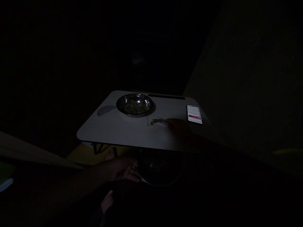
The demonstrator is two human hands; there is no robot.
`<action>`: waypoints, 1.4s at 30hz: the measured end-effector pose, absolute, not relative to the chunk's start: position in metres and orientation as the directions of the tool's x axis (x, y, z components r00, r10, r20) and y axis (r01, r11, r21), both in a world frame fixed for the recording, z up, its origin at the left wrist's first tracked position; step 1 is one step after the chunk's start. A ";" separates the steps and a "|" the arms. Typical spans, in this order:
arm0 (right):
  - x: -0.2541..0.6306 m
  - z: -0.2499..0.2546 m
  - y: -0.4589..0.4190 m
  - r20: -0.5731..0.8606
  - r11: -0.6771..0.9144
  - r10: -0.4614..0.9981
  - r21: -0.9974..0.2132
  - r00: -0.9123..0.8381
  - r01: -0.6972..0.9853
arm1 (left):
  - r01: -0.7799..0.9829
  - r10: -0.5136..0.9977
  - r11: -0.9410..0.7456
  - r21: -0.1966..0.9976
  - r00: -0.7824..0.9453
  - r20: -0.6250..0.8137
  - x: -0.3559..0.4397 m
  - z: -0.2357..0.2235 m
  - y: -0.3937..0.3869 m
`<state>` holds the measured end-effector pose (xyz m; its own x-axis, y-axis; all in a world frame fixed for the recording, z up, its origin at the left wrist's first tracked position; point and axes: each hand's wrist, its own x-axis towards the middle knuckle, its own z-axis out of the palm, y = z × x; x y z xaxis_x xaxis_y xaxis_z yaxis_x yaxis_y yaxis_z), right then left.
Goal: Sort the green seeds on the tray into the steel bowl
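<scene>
The room is very dark. Below the front edge of the white table (109, 134), my left hand (126, 167) is closed on the rim of a metal bowl (156, 176); a few small specks show faintly inside it. Over the tabletop, my right hand (177, 126) is closed around a small pale flat piece (163, 122) whose kind I cannot make out. Its tip touches a scatter of small green beans (153, 121) lying on the table. Behind them stands a second metal bowl (120, 108), its bottom covered with similar green beans (136, 108).
A clear protractor (105, 110) lies left of the standing bowl. On the right lies a phone (194, 114) with a lit screen. A dark slot (166, 96) runs along the table's far edge. A folding leg (96, 148) shows under the left front.
</scene>
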<state>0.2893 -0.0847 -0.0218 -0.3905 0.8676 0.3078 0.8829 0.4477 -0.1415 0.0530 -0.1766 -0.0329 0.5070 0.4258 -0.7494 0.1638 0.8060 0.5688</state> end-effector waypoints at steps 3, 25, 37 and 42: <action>0.286 -0.020 -0.085 0.306 0.452 0.865 -0.129 -0.398 0.882 | 0.167 0.419 0.808 0.565 0.513 -0.749 0.053 -0.030 -0.176; 0.284 -0.024 -0.086 0.346 0.495 0.831 -0.102 -0.436 0.863 | 0.157 0.419 0.806 0.570 0.529 -0.738 0.050 -0.036 -0.176; 0.282 -0.025 -0.085 0.348 0.497 0.835 -0.146 -0.425 0.856 | 0.150 0.426 0.805 0.574 0.528 -0.735 0.052 -0.033 -0.177; 0.285 -0.026 -0.086 0.346 0.517 0.827 -0.159 -0.443 0.841 | 0.153 0.421 0.811 0.565 0.518 -0.745 0.053 -0.032 -0.177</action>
<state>0.2851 -0.0858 -0.0258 -0.4426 0.8274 0.3459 0.8413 0.5166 -0.1593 0.0525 -0.1769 -0.0316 0.5181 0.4209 -0.7446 0.1530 0.8109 0.5648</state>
